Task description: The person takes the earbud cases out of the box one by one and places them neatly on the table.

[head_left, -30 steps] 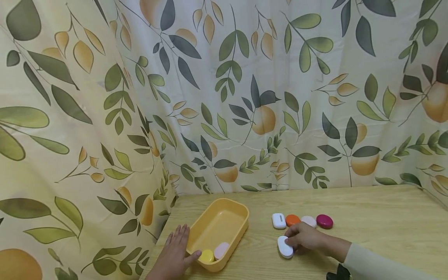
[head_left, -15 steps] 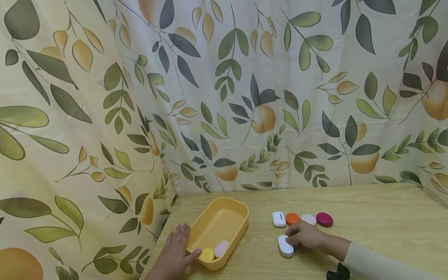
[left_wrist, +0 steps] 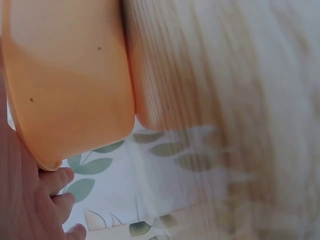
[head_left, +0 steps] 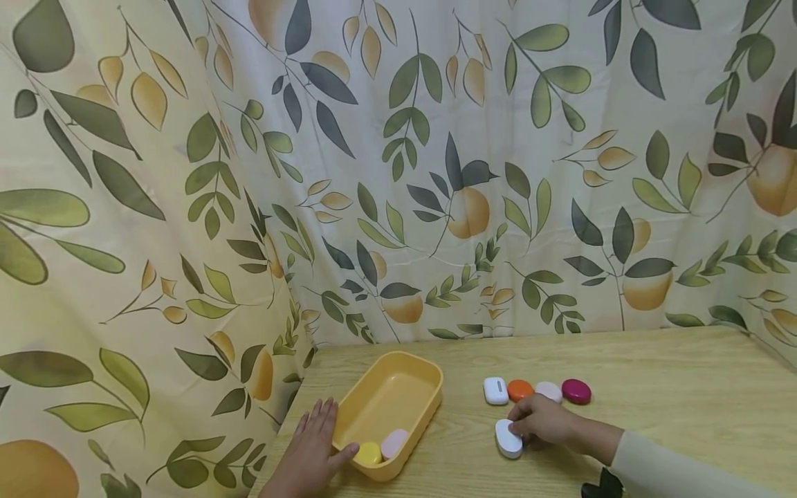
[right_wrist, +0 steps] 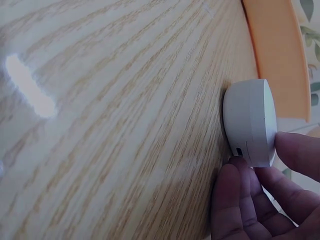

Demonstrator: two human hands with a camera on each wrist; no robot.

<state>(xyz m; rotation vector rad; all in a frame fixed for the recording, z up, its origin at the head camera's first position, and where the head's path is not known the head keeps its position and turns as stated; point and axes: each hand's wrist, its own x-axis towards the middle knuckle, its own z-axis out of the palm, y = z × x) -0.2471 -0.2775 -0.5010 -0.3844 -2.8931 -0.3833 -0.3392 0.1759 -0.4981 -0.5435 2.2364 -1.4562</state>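
Observation:
My right hand (head_left: pixel 543 422) pinches a white oval case (head_left: pixel 508 440) between thumb and fingers on the wooden table. In the right wrist view, the white case (right_wrist: pixel 250 122) shows a small dark slot low in its side, with the thumb on its top face. My left hand (head_left: pixel 314 446) rests against the left side of a yellow-orange plastic tray (head_left: pixel 434 415), its fingers straight and its thumb along the near end. At the tray's near end lie a round yellow piece (head_left: pixel 369 454) and a pale pink one (head_left: pixel 394 443).
Beyond the right hand, a row holds a white earbud case (head_left: pixel 495 391), an orange round piece (head_left: pixel 519 390), a pale pink piece (head_left: pixel 548 392) and a dark magenta one (head_left: pixel 576 391). A black object (head_left: pixel 602 484) sits by the right sleeve. Leaf-patterned curtain (head_left: pixel 398 207) borders the table's back and left.
The white oval case has shifted very slightly to the right under my right fingers. My left hand and the tray have stayed in place.

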